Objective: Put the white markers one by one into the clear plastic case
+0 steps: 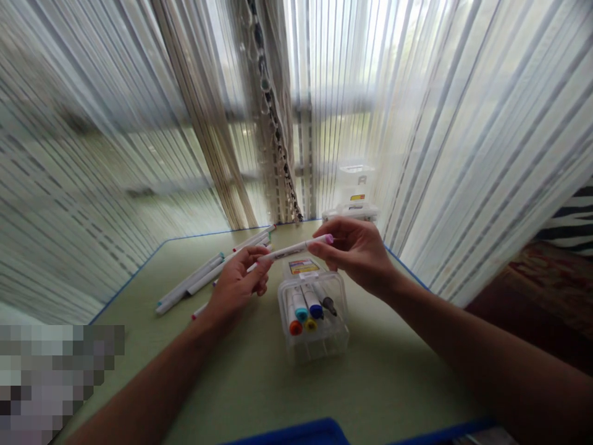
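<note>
Between my two hands a white marker [291, 250] with a pink end is held slantwise above the table. My left hand [243, 275] pinches its plain end. The fingers of my right hand [354, 250] close on it near the pink end. Just below is a clear plastic case [340, 340] holding several markers with orange, light blue, yellow, dark blue and grey ends [315, 311]. Left of my left hand, several white markers [204, 275] lie loose on the table, some partly hidden behind that hand.
The pale green table [393, 383] has a blue edge. At its far side stands a second clear case [354, 210] with a raised lid. String curtains [440, 154] hang around the back and sides, with a beaded strand [278, 130]. A blue object [296, 432] shows at the near edge.
</note>
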`<control>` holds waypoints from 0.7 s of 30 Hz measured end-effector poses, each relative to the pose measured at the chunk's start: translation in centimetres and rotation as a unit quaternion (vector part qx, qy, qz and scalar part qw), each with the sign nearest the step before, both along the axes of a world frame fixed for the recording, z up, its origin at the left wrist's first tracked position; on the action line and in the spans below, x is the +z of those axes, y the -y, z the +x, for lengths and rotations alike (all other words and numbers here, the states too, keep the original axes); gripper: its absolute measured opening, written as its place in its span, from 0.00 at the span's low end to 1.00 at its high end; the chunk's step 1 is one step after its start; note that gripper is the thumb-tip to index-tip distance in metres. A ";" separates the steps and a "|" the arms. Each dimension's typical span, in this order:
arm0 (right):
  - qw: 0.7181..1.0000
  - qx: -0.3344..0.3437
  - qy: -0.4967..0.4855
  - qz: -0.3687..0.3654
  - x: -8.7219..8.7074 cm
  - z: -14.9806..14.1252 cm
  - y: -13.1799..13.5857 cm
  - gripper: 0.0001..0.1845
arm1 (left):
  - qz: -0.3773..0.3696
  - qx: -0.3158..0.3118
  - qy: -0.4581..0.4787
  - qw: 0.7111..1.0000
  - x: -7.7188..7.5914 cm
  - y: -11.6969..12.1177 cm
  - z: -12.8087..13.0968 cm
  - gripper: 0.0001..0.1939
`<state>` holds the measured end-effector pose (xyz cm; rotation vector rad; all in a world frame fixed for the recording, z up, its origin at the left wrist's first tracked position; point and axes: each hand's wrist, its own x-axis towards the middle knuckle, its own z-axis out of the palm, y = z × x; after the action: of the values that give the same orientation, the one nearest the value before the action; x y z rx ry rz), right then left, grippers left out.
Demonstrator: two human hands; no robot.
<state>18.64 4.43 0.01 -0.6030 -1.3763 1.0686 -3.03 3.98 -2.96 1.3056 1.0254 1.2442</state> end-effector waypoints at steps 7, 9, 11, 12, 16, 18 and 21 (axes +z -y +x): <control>1.000 -0.017 0.006 0.001 0.0 0.2 -0.1 0.13 | 0.021 -0.003 -0.011 1.000 -0.4 -0.2 -0.1 0.16; 1.000 -0.023 0.009 0.004 -0.1 0.3 -0.2 0.12 | 0.022 -0.003 -0.007 1.000 -0.5 -0.2 0.0 0.16; 0.999 -0.031 0.017 0.005 -0.3 0.3 -0.3 0.12 | 0.022 -0.005 -0.005 1.000 -0.5 -0.2 0.0 0.16; 0.999 -0.036 0.021 0.006 -0.4 0.4 -0.4 0.11 | 0.023 -0.006 -0.005 1.000 -0.5 -0.1 0.0 0.15; 0.998 -0.045 0.040 0.010 -0.7 0.6 -0.5 0.09 | 0.024 -0.003 -0.002 1.000 -0.3 0.0 0.0 0.15; 0.997 -0.051 0.048 0.015 -0.9 0.7 -0.5 0.09 | 0.025 -0.002 0.002 1.000 -0.1 0.1 0.1 0.15; 0.997 -0.053 0.049 0.013 -1.0 0.9 -0.6 0.08 | 0.035 0.003 0.011 0.999 0.1 0.3 0.2 0.14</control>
<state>19.50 5.05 -0.99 -0.7092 -1.4250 0.9457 -2.85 3.71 -2.84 1.3408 0.9784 1.3072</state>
